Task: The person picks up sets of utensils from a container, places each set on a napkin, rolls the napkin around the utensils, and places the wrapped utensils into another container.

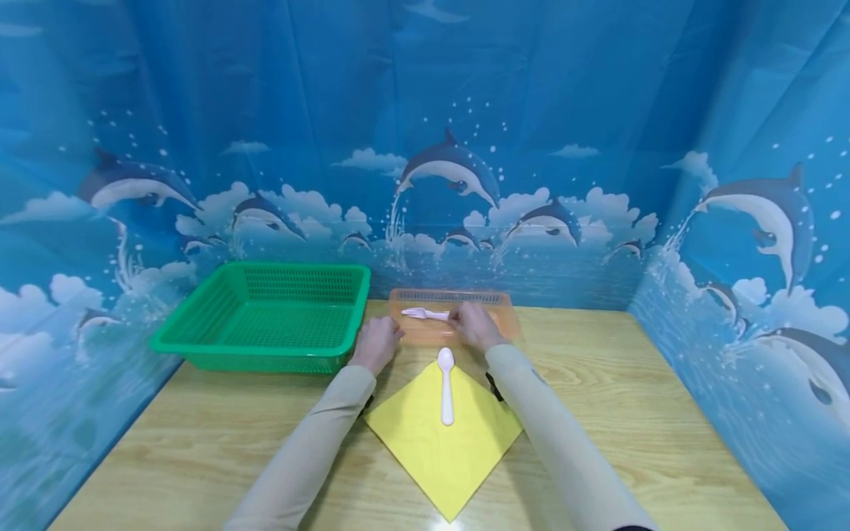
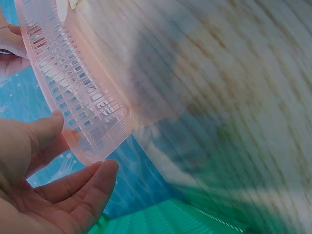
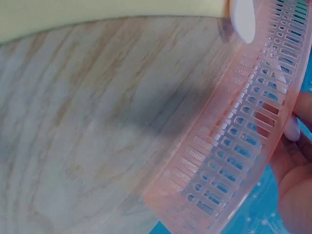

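A shallow, see-through orange basket (image 1: 508, 324) with slotted walls stands at the back of the table. My left hand (image 1: 377, 343) is at its front left corner; in the left wrist view the thumb and forefinger pinch the rim (image 2: 46, 100). Inside the basket's outline lies a white plastic fork (image 1: 418, 313), tines to the left. My right hand (image 1: 474, 324) holds the fork by its handle; in the right wrist view the handle end (image 3: 292, 129) shows between the fingers. A white plastic spoon (image 1: 447, 391) lies bowl-away on a yellow napkin (image 1: 425, 457) in front of the basket.
A larger green basket (image 1: 259, 348) stands at the back left, close beside my left hand. The wood-grain table (image 1: 598, 413) meets a blue dolphin-print curtain (image 1: 319, 147) at the back and sides.
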`<state>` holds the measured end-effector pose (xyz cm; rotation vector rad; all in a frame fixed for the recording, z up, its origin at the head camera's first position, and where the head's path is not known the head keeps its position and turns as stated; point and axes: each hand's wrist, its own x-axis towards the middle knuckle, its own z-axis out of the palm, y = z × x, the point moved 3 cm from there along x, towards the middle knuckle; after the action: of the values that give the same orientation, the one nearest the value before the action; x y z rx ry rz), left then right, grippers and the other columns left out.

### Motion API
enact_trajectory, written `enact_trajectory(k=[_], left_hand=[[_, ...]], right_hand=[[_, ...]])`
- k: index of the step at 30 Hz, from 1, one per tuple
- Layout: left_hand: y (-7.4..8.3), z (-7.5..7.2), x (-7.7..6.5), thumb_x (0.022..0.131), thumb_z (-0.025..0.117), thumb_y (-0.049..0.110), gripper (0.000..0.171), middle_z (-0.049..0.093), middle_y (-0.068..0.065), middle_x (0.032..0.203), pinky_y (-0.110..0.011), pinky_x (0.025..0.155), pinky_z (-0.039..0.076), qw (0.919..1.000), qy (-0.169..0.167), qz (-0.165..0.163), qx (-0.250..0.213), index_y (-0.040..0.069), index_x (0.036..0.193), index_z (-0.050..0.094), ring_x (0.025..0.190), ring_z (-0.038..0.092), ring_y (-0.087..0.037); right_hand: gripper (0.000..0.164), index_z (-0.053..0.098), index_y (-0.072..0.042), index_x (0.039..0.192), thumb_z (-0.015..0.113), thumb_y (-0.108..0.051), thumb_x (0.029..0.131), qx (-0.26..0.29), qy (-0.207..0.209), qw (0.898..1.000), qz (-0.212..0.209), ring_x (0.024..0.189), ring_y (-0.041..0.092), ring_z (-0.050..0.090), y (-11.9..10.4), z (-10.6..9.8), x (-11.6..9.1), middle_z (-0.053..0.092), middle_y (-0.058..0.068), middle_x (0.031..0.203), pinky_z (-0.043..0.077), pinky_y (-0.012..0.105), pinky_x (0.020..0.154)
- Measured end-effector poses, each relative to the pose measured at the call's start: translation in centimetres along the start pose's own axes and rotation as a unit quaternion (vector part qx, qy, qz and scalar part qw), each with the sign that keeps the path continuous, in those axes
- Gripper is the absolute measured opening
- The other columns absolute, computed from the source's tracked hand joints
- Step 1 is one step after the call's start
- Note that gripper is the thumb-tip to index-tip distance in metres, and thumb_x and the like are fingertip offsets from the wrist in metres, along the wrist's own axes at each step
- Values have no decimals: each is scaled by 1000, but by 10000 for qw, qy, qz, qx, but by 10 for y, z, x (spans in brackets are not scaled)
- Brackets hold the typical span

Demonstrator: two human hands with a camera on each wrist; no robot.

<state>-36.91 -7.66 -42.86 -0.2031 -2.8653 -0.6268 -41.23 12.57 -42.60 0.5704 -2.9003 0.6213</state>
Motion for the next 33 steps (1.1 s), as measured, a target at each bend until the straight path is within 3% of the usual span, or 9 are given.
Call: enact_trajectory(k=[3, 6, 9, 12, 16, 22, 27, 33], left_hand=[[0, 0, 0, 94, 66, 21, 24, 65, -4, 67, -30, 50, 44, 10000, -7, 15, 19, 9, 74, 72, 59, 58, -18], [0, 0, 0, 95, 66, 20, 26, 64, -4, 65, -30, 50, 42, 10000, -36, -3, 5, 9, 72, 71, 58, 57, -18], [0, 0, -1, 95, 65, 20, 26, 64, -4, 65, -31, 50, 43, 10000, -36, -18, -2, 9, 72, 70, 59, 57, -18], [-1, 1, -2, 94, 66, 20, 23, 67, -5, 70, -32, 53, 47, 10000, 16, 30, 18, 10, 75, 72, 63, 61, -20], [-1, 1, -2, 93, 67, 20, 21, 70, -6, 74, -35, 57, 51, 9998, 134, 114, 17, 10, 76, 72, 68, 65, -23], [-2, 1, -3, 93, 67, 20, 18, 71, -8, 77, -38, 58, 52, 9996, 218, 153, 15, 9, 80, 74, 70, 66, -25], [-4, 1, -2, 94, 66, 19, 21, 69, -8, 73, -36, 56, 50, 9996, 220, 146, -15, 9, 76, 71, 67, 65, -25], [-5, 2, -5, 95, 65, 19, 19, 66, -10, 72, -37, 55, 49, 9995, 217, 212, -134, 6, 82, 69, 66, 63, -26]], right_hand=[[13, 72, -3, 103, 63, -7, 94, -174, 34, 9998, 125, 86, 23, 67, -3, -2, 0, 72, 10, 96, 57, 36, 76], [22, 66, -6, 117, 62, -10, 96, -678, -131, 9974, 186, 94, 25, 67, -5, -2, -1, 70, 11, 108, 58, 39, 80], [27, 64, -6, 124, 59, -9, 97, -1179, -384, 9921, 167, 94, 26, 66, -7, 0, -2, 65, 12, 115, 58, 40, 79], [27, 64, -7, 123, 55, -6, 98, -1387, -369, 9892, 306, 92, 24, 65, -7, 1, -2, 64, 12, 118, 58, 40, 76], [24, 59, -6, 121, 50, -7, 99, -1198, -169, 9909, 582, 78, 23, 65, -6, -2, -4, 67, 11, 103, 56, 38, 65], [24, 47, -4, 121, 35, -17, 104, -461, -5, 9966, 681, 57, 19, 54, -4, -10, -11, 58, 7, 78, 41, 32, 45], [24, 50, -7, 111, 33, -24, 107, 292, 446, 9974, 479, 55, 17, 44, 1, -17, -22, 49, 5, 71, 33, 29, 46], [24, 53, -6, 99, 37, -22, 107, 1351, 718, 9868, 522, 56, 15, 38, 13, -18, -35, 47, 6, 72, 33, 27, 48]])
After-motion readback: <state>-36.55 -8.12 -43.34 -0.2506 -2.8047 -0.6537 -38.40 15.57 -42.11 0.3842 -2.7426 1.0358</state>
